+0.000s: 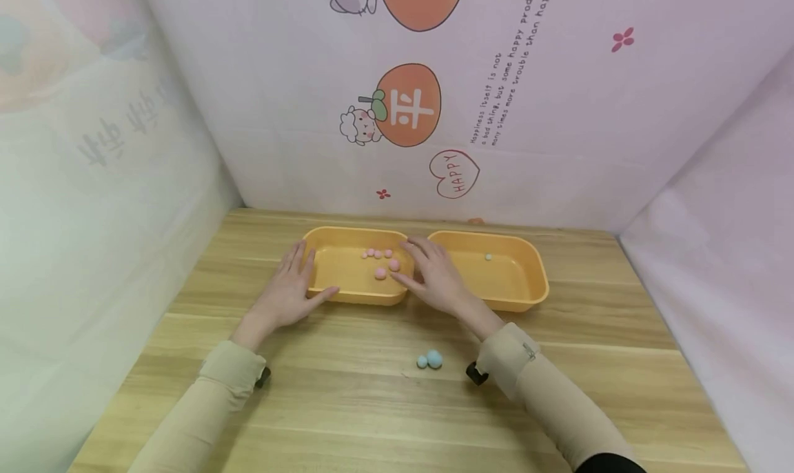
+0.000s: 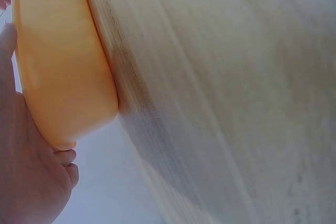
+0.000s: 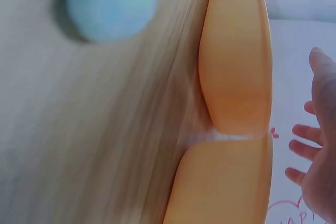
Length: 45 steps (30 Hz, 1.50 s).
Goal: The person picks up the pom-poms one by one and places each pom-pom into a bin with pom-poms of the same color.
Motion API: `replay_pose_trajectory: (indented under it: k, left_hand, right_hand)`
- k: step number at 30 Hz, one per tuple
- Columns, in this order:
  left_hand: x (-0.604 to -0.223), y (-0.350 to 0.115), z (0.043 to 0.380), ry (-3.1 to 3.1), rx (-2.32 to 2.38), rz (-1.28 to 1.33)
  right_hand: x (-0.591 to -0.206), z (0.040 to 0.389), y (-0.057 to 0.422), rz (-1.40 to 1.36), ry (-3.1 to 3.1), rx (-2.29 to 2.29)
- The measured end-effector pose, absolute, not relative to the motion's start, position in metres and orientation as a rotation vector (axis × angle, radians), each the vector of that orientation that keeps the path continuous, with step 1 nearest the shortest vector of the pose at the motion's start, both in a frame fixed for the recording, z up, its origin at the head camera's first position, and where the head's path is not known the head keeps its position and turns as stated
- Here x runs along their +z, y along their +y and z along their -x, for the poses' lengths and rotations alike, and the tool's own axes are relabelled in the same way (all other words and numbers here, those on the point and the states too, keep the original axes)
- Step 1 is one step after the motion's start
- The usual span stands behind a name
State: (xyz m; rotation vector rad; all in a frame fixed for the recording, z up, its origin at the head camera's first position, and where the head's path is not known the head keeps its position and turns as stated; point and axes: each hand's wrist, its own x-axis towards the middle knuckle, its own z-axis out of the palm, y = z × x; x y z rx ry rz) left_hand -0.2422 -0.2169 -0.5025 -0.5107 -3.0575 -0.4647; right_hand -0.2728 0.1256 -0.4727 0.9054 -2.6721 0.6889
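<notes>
My left hand (image 1: 288, 290) rests against the left end of the left yellow tray (image 1: 347, 298), its thumb lying along the near rim. In the left wrist view, that hand (image 2: 31, 166) touches the tray's corner (image 2: 68, 72). Fingers spread, my right hand (image 1: 437, 276) hovers at the tray's right end, above the gap between the two trays. The right wrist view shows this hand (image 3: 317, 145) above the rims and apart from them. Inside the left tray are several pink balls (image 1: 380, 274) of different sizes.
A second yellow tray (image 1: 538, 280) stands to the right with one small pale green ball (image 1: 488, 257) inside. Two light blue balls (image 1: 434, 359) lie on the wooden table (image 1: 347, 404) in front. Printed white cloth (image 1: 546, 176) walls the table at the back and sides.
</notes>
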Motion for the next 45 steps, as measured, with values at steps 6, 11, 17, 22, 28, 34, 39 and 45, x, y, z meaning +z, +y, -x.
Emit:
replay_pose_trajectory:
  k: [6, 11, 17, 22, 28, 34, 39, 45]
  left_hand:
    - [-0.503, -0.217, 0.244, -3.069, -0.44, 0.502]
    - [-0.502, -0.216, 0.244, -3.069, -0.436, 0.509]
    - [-0.504, -0.217, 0.243, -3.069, -0.445, 0.509]
    - [-0.506, -0.217, 0.243, -3.063, -0.455, 0.503]
    - [-0.506, -0.217, 0.244, -3.058, -0.448, 0.502]
    - [-0.507, -0.217, 0.244, -3.056, -0.464, 0.501]
    - [-0.508, -0.217, 0.243, -3.051, -0.47, 0.494]
    - [-0.506, -0.216, 0.243, -3.031, -0.486, 0.503]
  right_hand:
    - [-0.478, 0.263, 0.157, -0.809, -2.798, 0.606]
    - [-0.482, 0.258, 0.185, -0.738, -2.864, 0.593]
    - [-0.488, 0.25, 0.224, -0.65, -2.902, 0.585]
    - [-0.494, 0.246, 0.262, -0.541, -2.933, 0.546]
    - [-0.495, 0.244, 0.3, -0.439, -2.988, 0.478]
    - [-0.497, 0.243, 0.319, -0.382, -3.036, 0.391]
    - [-0.5, 0.243, 0.321, -0.383, -3.063, 0.414]
    - [-0.502, 0.242, 0.321, -0.369, -3.081, 0.425]
